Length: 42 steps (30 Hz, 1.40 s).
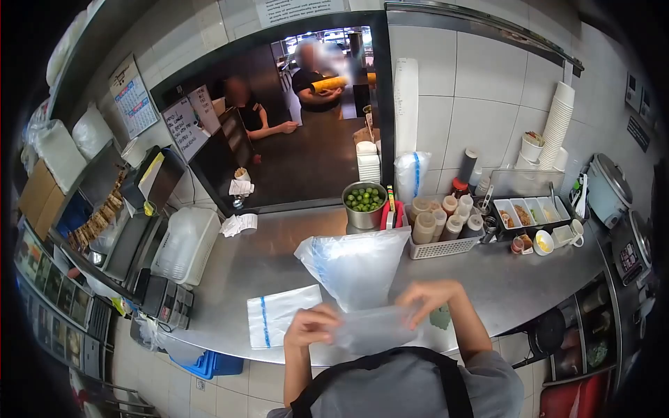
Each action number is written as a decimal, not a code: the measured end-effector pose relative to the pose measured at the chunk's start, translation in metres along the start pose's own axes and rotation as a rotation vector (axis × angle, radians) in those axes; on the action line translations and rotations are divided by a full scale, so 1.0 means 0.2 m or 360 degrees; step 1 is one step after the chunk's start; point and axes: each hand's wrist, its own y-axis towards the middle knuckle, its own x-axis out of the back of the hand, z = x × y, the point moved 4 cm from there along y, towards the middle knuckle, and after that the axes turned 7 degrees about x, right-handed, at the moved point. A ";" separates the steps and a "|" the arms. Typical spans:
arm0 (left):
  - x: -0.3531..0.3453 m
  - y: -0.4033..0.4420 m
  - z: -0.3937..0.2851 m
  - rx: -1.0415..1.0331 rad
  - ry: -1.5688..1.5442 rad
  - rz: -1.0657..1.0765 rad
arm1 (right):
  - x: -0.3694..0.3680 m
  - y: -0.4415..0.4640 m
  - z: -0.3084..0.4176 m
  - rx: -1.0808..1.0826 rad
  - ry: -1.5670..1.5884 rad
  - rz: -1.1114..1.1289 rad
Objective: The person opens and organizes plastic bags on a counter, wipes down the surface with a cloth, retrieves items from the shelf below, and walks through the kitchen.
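Stretched between my two hands is a translucent plastic bag (373,331), held low in front of my chest at the counter's near edge. My left hand (312,326) pinches its left end. At the opposite end, the fingers of my right hand (426,299) are closed on the plastic, slightly higher. Just beyond lies a larger stack of clear plastic bags (355,261) with a blue stripe on its left side. A flat white pack of bags with a blue band (268,320) rests to the left, partly behind my left hand. A small green piece (440,317) lies beside my right forearm.
On the steel counter (272,244) stand a pot of green limes (365,202), a basket of squeeze bottles (446,233) and a black tray of toppings (531,212). White containers (187,244) sit at left. Two people are beyond the pass-through window (306,160).
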 end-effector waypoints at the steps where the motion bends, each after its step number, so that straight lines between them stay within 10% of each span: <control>1: 0.05 -0.03 -0.01 -0.0249 -0.0278 -0.0006 | -0.03 -0.04 0.00 0.0023 0.0156 0.0028; 6: -0.05 0.00 0.02 0.0716 0.0167 0.0360 | -0.02 -0.16 -0.02 0.1111 0.1232 -0.0950; 9: -0.01 0.07 0.11 0.0820 0.0696 0.0093 | -0.07 -0.21 -0.10 0.0781 0.1298 -0.1362; 12: 0.16 0.14 0.08 0.0874 0.0953 -0.0634 | -0.02 -0.12 -0.05 0.0289 0.0689 -0.1277; 18: 0.31 0.38 -0.12 0.0337 0.1470 -0.0838 | 0.27 0.04 -0.09 0.0205 -0.0655 -0.2289; 24: 0.41 0.46 0.02 0.0292 0.2016 -0.0880 | 0.29 0.10 -0.33 -0.0150 -0.0917 -0.1810; 30: 0.75 0.10 0.60 0.1102 0.1656 -0.0530 | -0.04 0.05 -0.79 0.0018 -0.0176 -0.1954; 31: 0.73 -0.01 0.75 0.0232 0.1936 -0.0748 | -0.09 0.05 -0.87 -0.0093 -0.0120 -0.1925; 32: 0.71 -0.04 0.85 0.0072 0.2052 -0.0833 | -0.12 0.05 -0.96 -0.0194 -0.0068 -0.1894; 35: 0.70 0.00 0.92 0.0787 0.1506 -0.1012 | -0.15 0.06 -1.16 -0.0468 0.0031 -0.1789; 42: 0.61 -0.15 0.95 0.0977 0.0896 -0.1168 | -0.21 -0.07 -1.35 -0.0832 0.0691 -0.1721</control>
